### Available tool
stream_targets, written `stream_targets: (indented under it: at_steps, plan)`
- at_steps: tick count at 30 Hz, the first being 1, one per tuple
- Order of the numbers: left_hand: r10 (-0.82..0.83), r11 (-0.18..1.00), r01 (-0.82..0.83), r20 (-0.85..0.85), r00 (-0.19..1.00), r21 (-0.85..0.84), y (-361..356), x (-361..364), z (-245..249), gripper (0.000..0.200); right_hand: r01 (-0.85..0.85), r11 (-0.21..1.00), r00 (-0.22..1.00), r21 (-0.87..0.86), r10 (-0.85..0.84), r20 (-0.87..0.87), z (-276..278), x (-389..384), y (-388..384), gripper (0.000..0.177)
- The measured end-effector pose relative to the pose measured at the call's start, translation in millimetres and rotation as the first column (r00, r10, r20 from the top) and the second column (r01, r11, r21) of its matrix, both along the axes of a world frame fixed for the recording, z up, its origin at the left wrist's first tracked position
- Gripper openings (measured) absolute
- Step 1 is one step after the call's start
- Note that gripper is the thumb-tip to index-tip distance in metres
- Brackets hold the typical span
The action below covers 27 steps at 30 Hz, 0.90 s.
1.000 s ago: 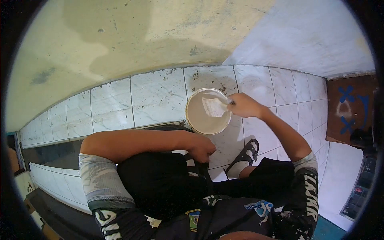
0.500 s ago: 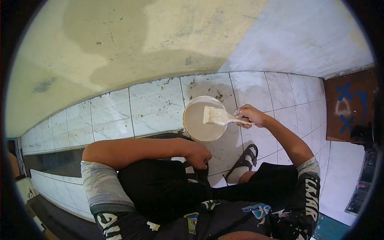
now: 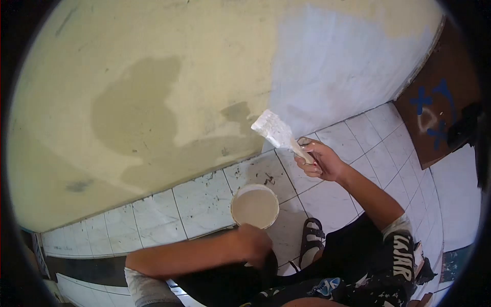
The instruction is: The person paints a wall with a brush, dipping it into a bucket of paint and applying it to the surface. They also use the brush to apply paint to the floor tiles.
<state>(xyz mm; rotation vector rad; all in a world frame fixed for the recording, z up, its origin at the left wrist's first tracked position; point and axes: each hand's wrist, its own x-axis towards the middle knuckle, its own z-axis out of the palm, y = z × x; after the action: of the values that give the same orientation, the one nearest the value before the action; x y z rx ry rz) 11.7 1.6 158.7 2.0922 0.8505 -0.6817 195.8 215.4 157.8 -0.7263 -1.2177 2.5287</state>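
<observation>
A wide paint brush, its bristles coated white, is held by the handle in my right hand. Its bristle end points up and left in front of the wall, above and to the right of the round bucket. Pale paint fills part of the bucket, which stands on the tiled floor. My left hand is just below the bucket's near rim; it is blurred, and its fingers cannot be made out.
Behind the bucket rises a yellow wall with a whitish painted area on its right. A brown panel with blue marks stands at the right. My sandalled foot is beside the bucket.
The brush in my right hand has risen from over the bucket to in front of the wall. The view has shifted, so the bucket sits lower and more wall shows.
</observation>
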Motion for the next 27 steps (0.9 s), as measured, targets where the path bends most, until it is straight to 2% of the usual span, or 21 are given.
stream_targets:
  at_steps: [2, 3, 5, 6, 7, 8, 9, 10, 11, 12, 14, 15, 16, 18, 19, 21, 24, 26, 27]
  plan:
    - [0.037, 0.991, -0.033, -0.03, 0.999, 0.127, -21.8, 24.8, 30.8, 0.026, 0.079, 0.996, 0.997, 0.035, -0.079, -0.012, 20.5, 0.5, -8.7, 0.018]
    - [0.028, 0.99, -0.022, -0.043, 0.999, 0.139, -29.5, 28.5, 18.9, 0.026, 0.145, 0.988, 0.988, 0.06, -0.141, -0.066, 27.2, -2.8, -13.0, 0.016]
    - [0.095, 0.967, -0.158, 0.29, 0.952, 0.202, -37.1, 27.2, -13.1, 0.025, 0.218, 0.971, 0.97, 0.093, -0.205, -0.133, 41.3, -12.8, -20.9, 0.015]
    - [0.081, 0.965, -0.146, 0.28, 0.957, 0.217, -34.5, 21.9, -11.4, 0.025, 0.316, 0.935, 0.944, 0.16, -0.292, -0.156, 50.2, -19.9, -24.7, 0.014]
    - [0.015, 0.967, -0.051, 0.146, 0.989, 0.249, -34.1, 19.2, -7.6, 0.027, 0.405, 0.887, 0.911, 0.223, -0.371, -0.177, 59.5, -26.3, -29.6, 0.014]
    - [-0.047, 0.963, 0.042, 0.01, 0.999, 0.264, -33.9, 17.6, -3.9, 0.028, 0.408, 0.883, 0.91, 0.23, -0.374, -0.18, 68.2, -33.6, -32.6, 0.014]
    - [-0.049, 0.961, 0.045, 0.008, 0.999, 0.272, -32.4, 16.2, -0.4, 0.028, 0.463, 0.81, 0.886, 0.36, -0.405, -0.228, 77.8, -42.4, -33.4, 0.016]
    - [-0.01, 0.95, -0.025, 0.111, 0.994, 0.311, -28.9, 14.8, 3.4, 0.029, 0.509, 0.715, 0.861, 0.478, -0.424, -0.282, 89.7, -51.9, -33.4, 0.017]
    - [0.024, 0.936, -0.096, 0.213, 0.977, 0.337, -26.6, 13.7, 5.9, 0.03, 0.55, 0.629, 0.831, 0.549, -0.474, -0.29, 104.2, -62.0, -37.0, 0.022]
    - [0.023, 0.937, -0.093, 0.208, 0.978, 0.338, -25.5, 13.8, 4.1, 0.03, 0.554, 0.629, 0.829, 0.546, -0.476, -0.294, 114.7, -70.3, -37.6, 0.022]
    - [-0.015, 0.862, -0.166, 0.351, 0.936, 0.479, -23.0, 14.9, -4.0, 0.03, 0.509, 0.262, 0.788, 0.82, -0.525, -0.321, 129.6, -83.3, -31.1, 0.025]
    - [-0.017, 0.864, -0.161, 0.346, 0.938, 0.478, -21.1, 14.7, -3.3, 0.03, 0.455, -0.035, 0.726, 0.89, -0.563, -0.394, 132.6, -91.0, -22.7, 0.028]
    - [0.002, 0.887, -0.145, 0.311, 0.95, 0.438, -17.1, 14.3, -1.7, 0.03, 0.458, -0.035, 0.724, 0.888, -0.565, -0.395, 137.6, -93.6, -18.8, 0.028]
    - [0.017, 0.908, -0.132, 0.28, 0.96, 0.398, -10.2, 11.6, 0.3, 0.031, 0.22, -0.239, 0.656, 0.946, -0.681, -0.325, 150.3, -98.4, -15.1, 0.033]
    - [0.019, 0.92, -0.116, 0.252, 0.968, 0.373, -7.7, 10.4, 0.3, 0.031, 0.216, -0.239, 0.656, 0.947, -0.683, -0.321, 148.6, -102.7, -10.3, 0.033]
    - [0.015, 0.934, -0.095, 0.227, 0.974, 0.345, -4.3, 9.1, 0.3, 0.031, 0.114, -0.449, 0.572, 0.886, -0.7, -0.428, 135.9, -111.4, 1.5, 0.038]
    - [0.016, 0.936, -0.096, 0.231, 0.973, 0.339, 0.0, 8.7, -0.7, 0.032, 0.018, -0.418, 0.614, 0.908, -0.712, -0.34, 110.5, -120.1, 1.7, 0.04]
    - [0.021, 0.946, -0.094, 0.231, 0.973, 0.309, 1.3, 10.0, -5.4, 0.032, 0.045, -0.442, 0.631, 0.896, -0.682, -0.369, 73.9, -122.4, 2.8, 0.041]
    - [0.02, 0.947, -0.093, 0.234, 0.972, 0.307, 2.7, 8.7, -4.9, 0.032, 0.02, -0.373, 0.645, 0.928, -0.704, -0.297, 58.0, -120.9, -1.0, 0.042]
